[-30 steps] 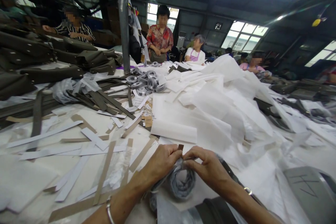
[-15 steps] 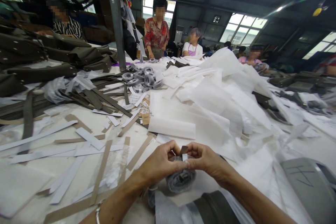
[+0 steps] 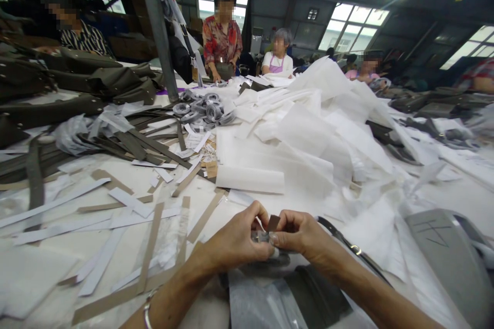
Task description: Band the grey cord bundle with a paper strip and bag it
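Note:
Both hands are closed around a plastic-wrapped coiled strap (image 3: 281, 259) low in the middle of the view. My left hand (image 3: 241, 236) grips it from the left, thumb on top and fingers curled. Opposite it, my right hand (image 3: 301, 234) pinches the upper side near a short brown tab (image 3: 273, 223) that sticks up between the hands. My fingers cover much of the coil. Just below lies a dark olive item (image 3: 322, 295) beside a sheet of clear plastic film (image 3: 262, 300).
White wrapping sheets (image 3: 304, 133) are heaped ahead. Cardboard strips (image 3: 150, 247) litter the left side, with more coiled straps (image 3: 212, 108) beyond. A black strap with a buckle (image 3: 355, 250) and a grey case (image 3: 443, 262) lie right. A metal post (image 3: 156, 25) rises back left; several people work behind.
The coil has tilted, so its spiral face no longer shows, and the white piece below the tab is hidden. The buckled black strap beside my right arm has come into fuller view.

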A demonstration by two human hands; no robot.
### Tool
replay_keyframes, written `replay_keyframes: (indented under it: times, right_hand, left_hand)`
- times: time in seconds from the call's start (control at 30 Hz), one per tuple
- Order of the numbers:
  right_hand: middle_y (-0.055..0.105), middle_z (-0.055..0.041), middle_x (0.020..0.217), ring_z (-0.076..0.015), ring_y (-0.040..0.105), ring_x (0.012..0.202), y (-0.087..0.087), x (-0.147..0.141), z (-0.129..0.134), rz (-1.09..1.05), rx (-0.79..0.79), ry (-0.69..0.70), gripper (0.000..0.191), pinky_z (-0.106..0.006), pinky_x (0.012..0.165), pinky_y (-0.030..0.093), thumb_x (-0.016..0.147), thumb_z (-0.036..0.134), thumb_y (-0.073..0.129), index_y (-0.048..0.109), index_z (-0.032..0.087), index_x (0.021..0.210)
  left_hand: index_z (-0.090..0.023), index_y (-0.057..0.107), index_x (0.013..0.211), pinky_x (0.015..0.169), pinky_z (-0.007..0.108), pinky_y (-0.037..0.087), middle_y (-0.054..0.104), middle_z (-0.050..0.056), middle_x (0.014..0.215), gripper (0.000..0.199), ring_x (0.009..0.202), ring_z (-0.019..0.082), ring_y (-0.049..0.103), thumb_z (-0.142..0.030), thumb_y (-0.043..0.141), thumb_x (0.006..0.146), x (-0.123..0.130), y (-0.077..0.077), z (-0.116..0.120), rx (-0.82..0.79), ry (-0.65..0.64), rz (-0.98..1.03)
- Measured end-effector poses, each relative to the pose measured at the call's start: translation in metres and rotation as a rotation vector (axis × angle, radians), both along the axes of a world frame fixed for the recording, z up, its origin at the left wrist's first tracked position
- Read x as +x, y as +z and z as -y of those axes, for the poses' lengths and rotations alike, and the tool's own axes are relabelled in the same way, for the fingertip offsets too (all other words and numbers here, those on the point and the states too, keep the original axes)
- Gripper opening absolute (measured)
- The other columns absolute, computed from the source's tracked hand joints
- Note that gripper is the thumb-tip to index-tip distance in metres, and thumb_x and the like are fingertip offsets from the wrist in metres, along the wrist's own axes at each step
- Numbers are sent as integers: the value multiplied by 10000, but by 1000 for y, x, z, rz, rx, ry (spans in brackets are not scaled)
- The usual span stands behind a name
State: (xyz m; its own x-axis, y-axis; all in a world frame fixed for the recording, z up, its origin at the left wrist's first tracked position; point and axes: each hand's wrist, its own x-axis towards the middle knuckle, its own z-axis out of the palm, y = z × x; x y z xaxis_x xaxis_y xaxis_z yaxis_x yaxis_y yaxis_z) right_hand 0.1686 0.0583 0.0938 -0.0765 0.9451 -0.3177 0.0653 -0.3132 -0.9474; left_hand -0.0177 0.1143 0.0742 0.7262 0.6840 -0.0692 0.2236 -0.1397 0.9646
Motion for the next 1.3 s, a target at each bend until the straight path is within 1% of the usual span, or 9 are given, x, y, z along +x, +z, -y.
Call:
replay_keyframes:
  times: [0.13, 0.2, 0.33, 0.57, 0.7, 0.8, 0.97, 1.2, 1.3]
  right_hand:
    - [529, 38, 595, -92, 401, 561, 1, -1, 2, 102, 55, -18, 448, -233, 535, 293, 610, 517, 846, 578, 160, 645]
    - [503, 50, 572, -82, 375, 541, -1, 1, 1, 119, 43, -24, 472, -229, 518, 270, 597, 535, 850, 566, 162, 643]
    - [473, 69, 543, -59, 342, 503, -5, 6, -3, 20, -71, -14, 519, -220, 495, 222, 564, 569, 863, 571, 156, 679]
    - [651, -2, 802, -102, 534, 687, 4, 14, 1, -135, -116, 74, 472, -227, 637, 385, 601, 372, 894, 676, 138, 949]
    - [674, -23, 864, -141, 582, 768, 7, 12, 2, -165, -116, 76, 457, -268, 732, 443, 590, 295, 885, 655, 142, 954]
    - [670, -17, 862, -148, 584, 770, 7, 9, 2, -163, -107, 72, 454, -271, 721, 447, 585, 255, 871, 637, 146, 958]
    - [657, -4, 838, -143, 570, 755, 6, 6, 3, -113, -74, 48, 402, -259, 698, 439, 593, 221, 823, 637, 143, 941]
    - [642, 17, 806, -128, 542, 714, 6, 4, 4, -32, -21, 60, 322, -241, 644, 407, 610, 186, 744, 639, 162, 914]
    - [628, 18, 783, -130, 533, 699, 7, 4, 3, -8, -21, 55, 318, -242, 631, 404, 605, 211, 755, 639, 163, 898]
  left_hand:
    - [-194, 566, 865, 550, 234, 323, 550, -51, 714, 248, 664, 132, 489, -357, 683, 719, -2, -2, -2, -5, 10, -165]
    - [-180, 600, 822, 568, 236, 329, 554, -41, 720, 222, 679, 133, 488, -376, 663, 740, -3, -5, -3, -21, -16, -152]
    - [-163, 604, 855, 551, 225, 327, 549, -40, 710, 227, 642, 116, 472, -345, 656, 730, -3, -11, -5, -200, -22, -58]
    - [-169, 562, 845, 522, 208, 338, 550, -46, 656, 283, 561, 93, 452, -359, 709, 695, -4, -18, -10, -459, -36, 97]
    - [-168, 538, 826, 528, 198, 347, 575, -35, 659, 359, 550, 87, 470, -399, 761, 667, -3, -18, -11, -554, -41, 154]
    - [-154, 558, 868, 598, 218, 401, 636, 15, 752, 390, 627, 114, 547, -403, 780, 667, -2, -16, -11, -624, -46, 209]
    - [-133, 592, 894, 647, 242, 426, 661, 53, 800, 391, 685, 143, 591, -396, 787, 680, -1, -13, -9, -628, -57, 225]
    - [-144, 570, 887, 591, 219, 392, 611, 0, 730, 398, 599, 101, 524, -415, 786, 692, -3, -25, -12, -578, -87, 231]
    - [-146, 564, 885, 590, 216, 382, 585, -13, 720, 398, 602, 96, 498, -420, 779, 695, -3, -25, -13, -549, -90, 215]
